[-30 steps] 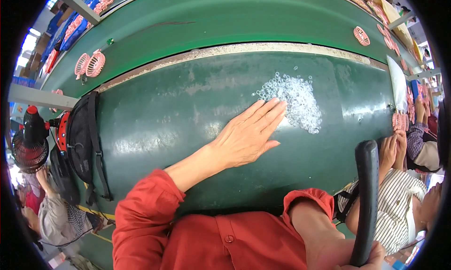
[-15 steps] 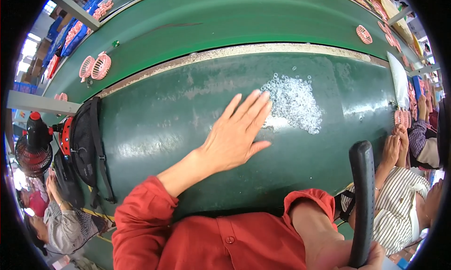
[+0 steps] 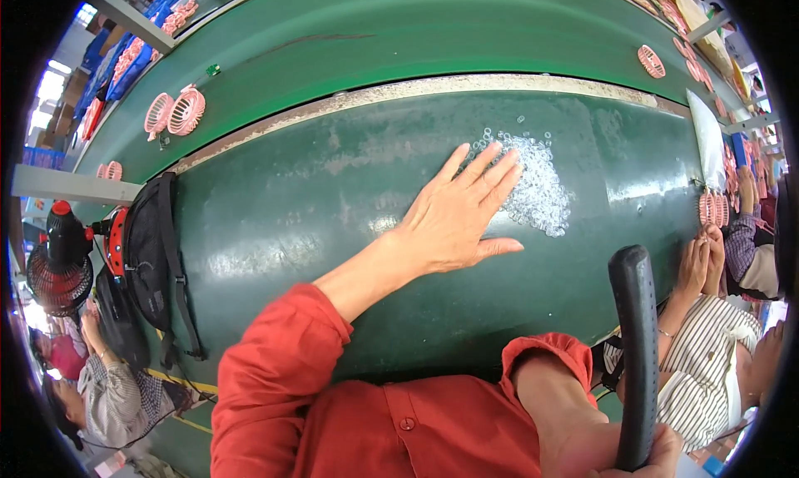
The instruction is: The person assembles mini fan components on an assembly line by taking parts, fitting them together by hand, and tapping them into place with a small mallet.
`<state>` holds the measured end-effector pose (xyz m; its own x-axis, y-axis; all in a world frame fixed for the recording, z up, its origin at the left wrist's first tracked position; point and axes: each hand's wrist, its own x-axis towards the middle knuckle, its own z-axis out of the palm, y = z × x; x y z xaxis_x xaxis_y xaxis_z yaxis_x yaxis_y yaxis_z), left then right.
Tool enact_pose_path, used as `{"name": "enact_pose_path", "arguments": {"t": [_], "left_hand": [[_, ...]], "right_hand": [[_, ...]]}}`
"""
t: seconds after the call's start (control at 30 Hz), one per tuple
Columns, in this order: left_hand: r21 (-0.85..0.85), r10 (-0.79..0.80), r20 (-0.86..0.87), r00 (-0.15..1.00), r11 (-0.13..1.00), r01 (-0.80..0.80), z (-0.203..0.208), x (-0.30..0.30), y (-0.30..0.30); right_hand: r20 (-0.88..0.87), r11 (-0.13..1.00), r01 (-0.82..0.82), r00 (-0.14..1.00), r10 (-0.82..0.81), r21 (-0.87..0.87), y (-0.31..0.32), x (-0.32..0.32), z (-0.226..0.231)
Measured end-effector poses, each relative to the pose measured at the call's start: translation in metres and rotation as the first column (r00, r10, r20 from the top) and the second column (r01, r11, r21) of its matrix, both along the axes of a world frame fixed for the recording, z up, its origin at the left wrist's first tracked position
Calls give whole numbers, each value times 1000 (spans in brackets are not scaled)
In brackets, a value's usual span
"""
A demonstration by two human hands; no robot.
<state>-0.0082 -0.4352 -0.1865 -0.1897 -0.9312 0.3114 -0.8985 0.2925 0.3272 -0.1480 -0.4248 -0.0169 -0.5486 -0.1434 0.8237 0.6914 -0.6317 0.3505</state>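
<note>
Your left hand (image 3: pixel 454 218) has just shifted right and a little upward; half a second ago its fingertips were at the left edge of the pile of small clear rings (image 3: pixel 541 197), and now they lie over its left part; the pile's right side looks much the same as before, so the change seems to put the hand at the rings themselves rather than beside them. That hand is flat, palm down, fingers spread and thumb held well apart, clamped on nothing; your right hand (image 3: pixel 665 453) is at the lower edge behind a black padded bar (image 3: pixel 637 353), and you cannot tell from here whether it is closed round it. The pile sits right of centre on the dark green table (image 3: pixel 599 270), whose surface is scuffed and shiny in patches; beyond a worn pale ledge (image 3: pixel 466 84) runs a brighter green belt (image 3: pixel 466 37), its pink slotted parts (image 3: pixel 186 110) a little farther right than before. To your left are a black bag (image 3: pixel 151 262) and a small fan (image 3: pixel 60 266); to your right a co-worker in stripes (image 3: pixel 707 361) has both hands near another pink piece (image 3: pixel 712 208).
</note>
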Motion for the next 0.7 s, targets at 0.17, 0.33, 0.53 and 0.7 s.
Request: {"name": "enact_pose_path", "arguments": {"t": [0.17, 0.33, 0.53, 0.7], "left_hand": [[37, -21, -5, 1000, 999, 21, 1, -6, 15], [94, -43, -11, 999, 995, 44, 6, -9, 34], [143, -67, -8, 998, 987, 68, 10, -13, 57], [178, -21, 26, 999, 984, 16, 11, -1, 66]], "right_hand": [[58, 999, 21, 998, -20, -26, -3, 7, 3], [125, 996, 86, 989, -84, -9, 0, 0, 1], [-73, 998, 60, 996, -59, 16, -1, -4, -1], [-5, 999, 32, 999, -32, 25, -3, -1, 2]]}}
